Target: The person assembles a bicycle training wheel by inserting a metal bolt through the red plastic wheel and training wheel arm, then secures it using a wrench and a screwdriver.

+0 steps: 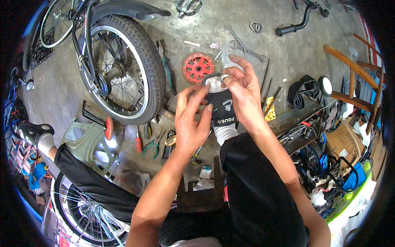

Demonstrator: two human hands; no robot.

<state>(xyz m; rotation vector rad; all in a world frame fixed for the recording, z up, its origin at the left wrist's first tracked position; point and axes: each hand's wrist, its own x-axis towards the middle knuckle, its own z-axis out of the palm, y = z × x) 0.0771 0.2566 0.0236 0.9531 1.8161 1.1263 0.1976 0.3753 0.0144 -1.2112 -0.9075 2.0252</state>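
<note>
Between the thumb and forefinger of my right hand (247, 92) is a small metal ring (224, 77), pinched at its edge; it looks like a bearing. My left hand (191, 119) hovers to the left of it, holding nothing that I can see, its fingers bent and apart. Motion smears those fingertips. Below both hands is my black shoe (222, 107) with a pale toe and a white sock. Just beyond my left hand a small red spoked wheel (198, 68) lies flat on the floor.
A bicycle wheel (123, 70) stands at the left, with pliers (166, 70) beside it. Farther out are wrenches (245, 48) and a metal ring (256, 27). A red screwdriver (138, 142) lies near a grey-green stool (86, 138). A wooden chair frame (354, 70) and a cardboard box (343, 140) occupy the right.
</note>
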